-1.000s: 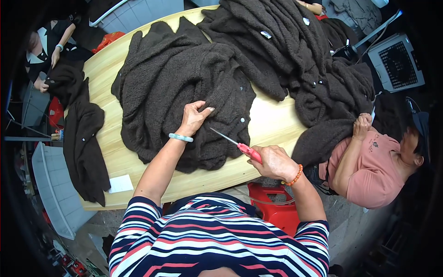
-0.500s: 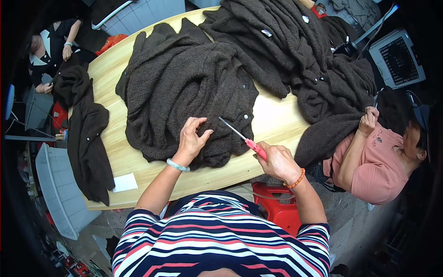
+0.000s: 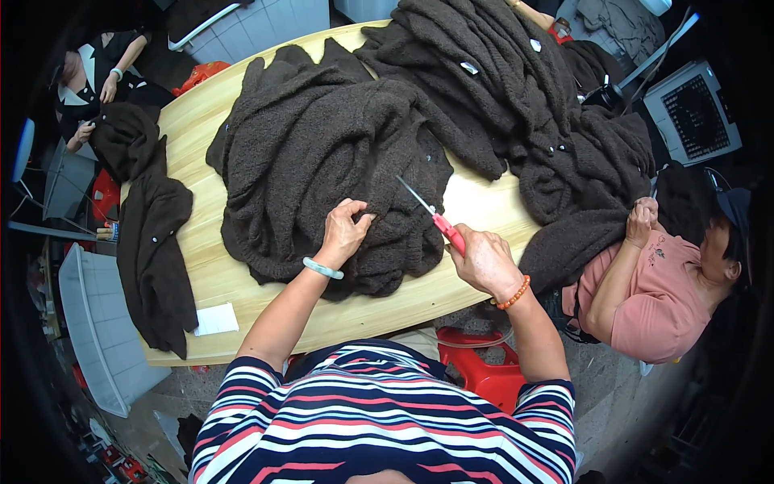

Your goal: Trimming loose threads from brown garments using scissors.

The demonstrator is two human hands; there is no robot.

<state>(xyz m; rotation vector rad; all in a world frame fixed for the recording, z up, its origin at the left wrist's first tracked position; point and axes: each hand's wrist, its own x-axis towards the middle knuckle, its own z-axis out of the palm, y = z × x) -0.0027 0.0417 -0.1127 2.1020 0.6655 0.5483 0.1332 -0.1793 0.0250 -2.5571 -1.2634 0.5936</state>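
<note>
A dark brown knit garment (image 3: 298, 153) lies bunched on the pale wooden table in front of me. My left hand (image 3: 345, 234), with a pale bangle at the wrist, rests on its near part, thumb and fingers pinched together on the fabric. In my right hand (image 3: 488, 260) is a red-handled tool (image 3: 448, 231) with a slim, pointed metal blade. Its tip is over the garment, up and right of my left fingers; whether it touches the knit I cannot tell. A small light button sits near the blade, partly hidden.
More brown knits (image 3: 476, 81) are heaped at the far right. A co-worker in pink (image 3: 657, 298) handles one at the right; another person (image 3: 97, 77) holds one at the far left. A white paper (image 3: 216, 319) lies by the left edge. A red stool (image 3: 488, 375) stands below the table.
My left hand has moved slightly right and up, and its thumb and fingers have come together on the knit. The tool's tip has shifted up and right.
</note>
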